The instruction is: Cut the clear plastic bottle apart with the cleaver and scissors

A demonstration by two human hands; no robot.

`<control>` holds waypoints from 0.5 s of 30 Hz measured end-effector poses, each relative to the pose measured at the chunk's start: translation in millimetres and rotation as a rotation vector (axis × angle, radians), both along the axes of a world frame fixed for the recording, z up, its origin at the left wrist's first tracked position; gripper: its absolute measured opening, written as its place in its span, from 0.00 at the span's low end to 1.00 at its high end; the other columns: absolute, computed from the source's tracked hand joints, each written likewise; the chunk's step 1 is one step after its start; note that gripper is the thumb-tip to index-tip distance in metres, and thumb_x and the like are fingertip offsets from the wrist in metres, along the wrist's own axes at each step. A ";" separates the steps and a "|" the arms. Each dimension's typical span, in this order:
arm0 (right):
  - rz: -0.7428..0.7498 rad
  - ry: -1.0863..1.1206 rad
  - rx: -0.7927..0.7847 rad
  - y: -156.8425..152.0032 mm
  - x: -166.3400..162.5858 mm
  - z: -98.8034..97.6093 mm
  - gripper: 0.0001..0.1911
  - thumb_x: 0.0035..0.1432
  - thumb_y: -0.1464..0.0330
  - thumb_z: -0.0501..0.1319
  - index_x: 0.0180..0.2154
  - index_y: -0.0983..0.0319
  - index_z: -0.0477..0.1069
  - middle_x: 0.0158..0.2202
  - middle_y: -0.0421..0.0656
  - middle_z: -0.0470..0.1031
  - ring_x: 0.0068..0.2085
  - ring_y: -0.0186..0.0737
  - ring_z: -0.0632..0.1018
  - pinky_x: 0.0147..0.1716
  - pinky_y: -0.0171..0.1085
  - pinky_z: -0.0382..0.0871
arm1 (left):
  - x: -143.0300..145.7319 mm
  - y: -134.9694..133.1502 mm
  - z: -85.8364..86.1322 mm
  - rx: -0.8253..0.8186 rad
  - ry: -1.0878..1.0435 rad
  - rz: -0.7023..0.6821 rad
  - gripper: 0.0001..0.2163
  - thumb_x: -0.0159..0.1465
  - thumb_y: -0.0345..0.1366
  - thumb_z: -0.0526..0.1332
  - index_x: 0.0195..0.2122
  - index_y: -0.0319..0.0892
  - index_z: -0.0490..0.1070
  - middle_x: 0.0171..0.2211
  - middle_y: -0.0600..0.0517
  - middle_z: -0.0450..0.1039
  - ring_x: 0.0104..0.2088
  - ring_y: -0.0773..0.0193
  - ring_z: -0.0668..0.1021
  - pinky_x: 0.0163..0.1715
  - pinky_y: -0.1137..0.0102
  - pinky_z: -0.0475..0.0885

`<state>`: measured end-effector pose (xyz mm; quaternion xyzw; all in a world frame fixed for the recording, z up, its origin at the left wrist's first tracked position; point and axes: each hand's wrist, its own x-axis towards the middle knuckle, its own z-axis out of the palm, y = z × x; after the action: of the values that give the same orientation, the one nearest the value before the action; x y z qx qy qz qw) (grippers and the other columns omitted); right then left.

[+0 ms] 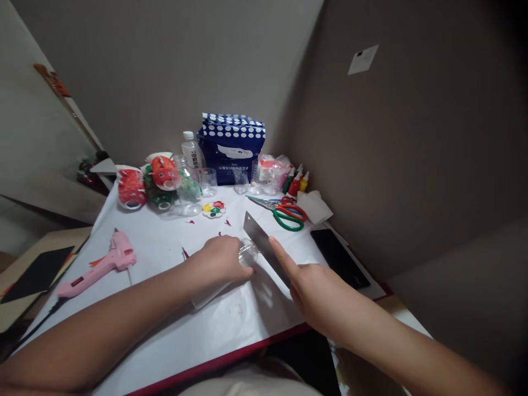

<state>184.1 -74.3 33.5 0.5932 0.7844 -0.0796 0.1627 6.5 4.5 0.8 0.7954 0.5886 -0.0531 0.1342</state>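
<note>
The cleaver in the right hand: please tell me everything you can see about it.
The cleaver has a broad, rectangular blade of grey metal with a dull shine. The right hand grips its handle, which is hidden, and the index finger lies stretched along the blade's spine. The blade points away from the person, toward the scissors, with its edge resting down on a clear plastic bottle. The left hand presses that bottle onto the white table cover. No marks or writing can be made out on the blade.

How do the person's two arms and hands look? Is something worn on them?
Both forearms are bare with no sleeves in view. The left hand and the right hand wear no gloves, and no rings, watch or bracelet are visible.
</note>
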 end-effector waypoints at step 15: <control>0.127 -0.029 0.146 29.0 -10.1 -0.8 0.55 0.48 0.80 0.58 0.67 0.61 0.25 0.25 0.41 0.74 0.22 0.39 0.74 0.20 0.32 0.53 | -2.5 6.1 -1.3 0.061 0.043 -0.048 0.21 0.48 0.51 0.60 0.35 0.40 0.75 0.35 0.41 0.78 0.35 0.48 0.79 0.29 0.64 0.70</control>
<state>174.0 -45.3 32.7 0.5539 0.8215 -0.0031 0.1352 3.9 10.6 -0.5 0.8118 0.5734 -0.0556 0.0956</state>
